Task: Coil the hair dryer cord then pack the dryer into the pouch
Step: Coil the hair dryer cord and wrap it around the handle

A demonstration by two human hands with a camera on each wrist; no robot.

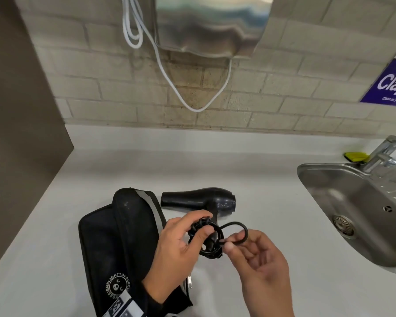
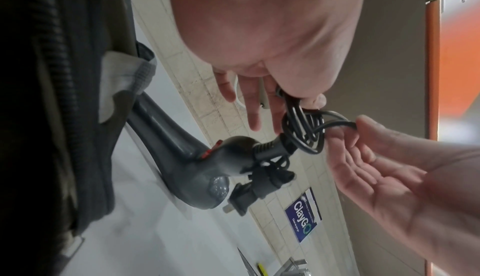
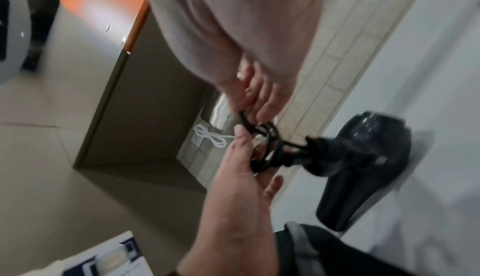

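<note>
**packrat_22:** How's that cord behaving, and where's everything sitting?

**me:** My left hand (image 1: 181,239) has fingers and thumb curled around the bundle of thin black rubbery cord (image 1: 206,239), holding the loops together just above the white countertop (image 1: 249,170). My right hand (image 1: 256,255) pinches the one free loop between thumb and fingertip, other fingers relaxed. The black plastic hair dryer (image 1: 199,199) lies on its side on the counter just behind my hands, beside the black fabric zip pouch (image 1: 114,239), which lies open at my left.

**packrat_22:** Springy?

**me:** I'd guess so; it looks stiff enough to pop open if I let go, so I'd keep the coil clamped. The dryer looks light but smooth, so I'd take it by the handle, near the cord's strain relief (image 2: 265,149).
</note>
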